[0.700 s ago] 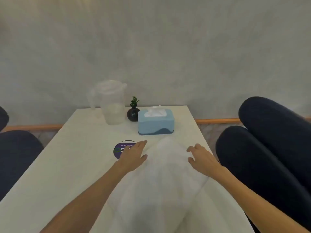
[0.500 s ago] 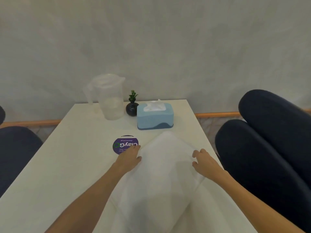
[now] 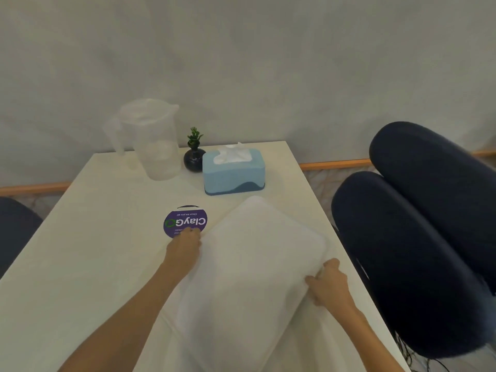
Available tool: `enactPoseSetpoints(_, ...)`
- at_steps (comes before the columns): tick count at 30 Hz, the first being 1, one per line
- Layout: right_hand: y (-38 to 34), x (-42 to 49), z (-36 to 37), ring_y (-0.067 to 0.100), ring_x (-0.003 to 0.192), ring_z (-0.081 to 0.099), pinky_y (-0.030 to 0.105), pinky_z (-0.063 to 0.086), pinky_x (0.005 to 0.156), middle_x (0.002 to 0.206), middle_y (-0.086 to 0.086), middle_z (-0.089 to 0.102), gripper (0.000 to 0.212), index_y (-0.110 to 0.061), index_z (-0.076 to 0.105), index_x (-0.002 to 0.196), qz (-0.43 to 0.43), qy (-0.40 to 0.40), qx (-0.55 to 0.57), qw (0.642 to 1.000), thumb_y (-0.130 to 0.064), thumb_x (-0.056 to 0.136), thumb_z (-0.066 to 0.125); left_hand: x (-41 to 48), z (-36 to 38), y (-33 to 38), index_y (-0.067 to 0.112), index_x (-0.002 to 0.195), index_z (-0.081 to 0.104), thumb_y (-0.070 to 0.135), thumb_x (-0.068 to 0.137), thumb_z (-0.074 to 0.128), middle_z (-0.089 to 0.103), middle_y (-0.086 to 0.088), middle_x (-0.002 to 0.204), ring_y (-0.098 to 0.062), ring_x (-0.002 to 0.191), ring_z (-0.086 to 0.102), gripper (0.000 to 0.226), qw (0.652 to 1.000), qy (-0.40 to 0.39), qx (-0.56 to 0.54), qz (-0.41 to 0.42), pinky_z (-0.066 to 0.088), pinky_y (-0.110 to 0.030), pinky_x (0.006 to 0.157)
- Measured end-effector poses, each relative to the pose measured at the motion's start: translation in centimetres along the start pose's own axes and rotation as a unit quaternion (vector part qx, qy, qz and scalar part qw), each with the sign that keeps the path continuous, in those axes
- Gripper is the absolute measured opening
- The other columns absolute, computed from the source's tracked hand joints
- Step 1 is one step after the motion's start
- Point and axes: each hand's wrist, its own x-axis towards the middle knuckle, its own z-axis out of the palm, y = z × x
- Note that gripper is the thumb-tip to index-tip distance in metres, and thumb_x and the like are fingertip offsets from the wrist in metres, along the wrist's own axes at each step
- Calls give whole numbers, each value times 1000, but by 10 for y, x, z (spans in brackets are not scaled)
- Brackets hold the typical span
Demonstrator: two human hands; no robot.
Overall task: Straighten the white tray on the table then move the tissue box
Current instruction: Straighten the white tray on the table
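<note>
The white tray lies askew on the white table, one corner pointing towards the far right. My left hand grips its left edge, fingers curled over the rim. At the tray's right corner, my right hand holds the edge near the table's right side. The light blue tissue box, with a white tissue sticking out of the top, stands beyond the tray near the table's far end, untouched.
A clear plastic jug and a small plant in a black vase stand left of the tissue box by the wall. A round purple sticker sits beside my left hand. Dark blue chairs flank the table's right side.
Both hands have drawn back from the tray's far part to its side edges and closed on them. The tray has turned a little. The view has tilted downward.
</note>
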Motion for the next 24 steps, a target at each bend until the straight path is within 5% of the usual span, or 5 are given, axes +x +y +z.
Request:
enactPoseSetpoints(6,3,25,-3,16,57,45,21,33,47,71,4,46,19,-6,44,70,-47,70,-74,994,-1,87,51,-2,0,5,1,92,63,11,87,57,67,-18,99,-37,91,62,12,998,-18,-61,-13,53,-41,77)
enactPoseSetpoints(14,-11,69,-24,29,72,63,32,51,60,84,14,63,14,8,64,88,-50,92,-137,985,5,89,50,-24,3,41,8,85,50,14,82,54,61,-16,94,-37,72,65,8,976,-118,-174,-64,58,-41,65)
enactPoseSetpoints(19,-16,95,-32,10,50,36,18,29,44,57,-3,35,46,-15,37,52,-56,80,-128,987,10,89,46,-31,5,56,10,77,42,9,86,47,61,-25,96,-39,51,66,10,956,-147,-240,-81,57,-40,43)
enactPoseSetpoints(22,-17,110,-35,12,51,35,19,28,46,57,-1,35,43,-11,42,53,-67,78,-133,986,13,88,42,-33,7,64,9,78,42,5,87,46,64,-26,92,-31,40,63,10,942,-153,-283,-91,52,-32,36)
enactPoseSetpoints(24,-19,113,-39,24,59,51,28,44,54,67,9,53,37,-5,59,62,-78,73,-135,985,12,89,41,-34,9,70,7,82,43,5,87,47,66,-26,90,-31,41,64,7,932,-158,-312,-100,57,-37,43)
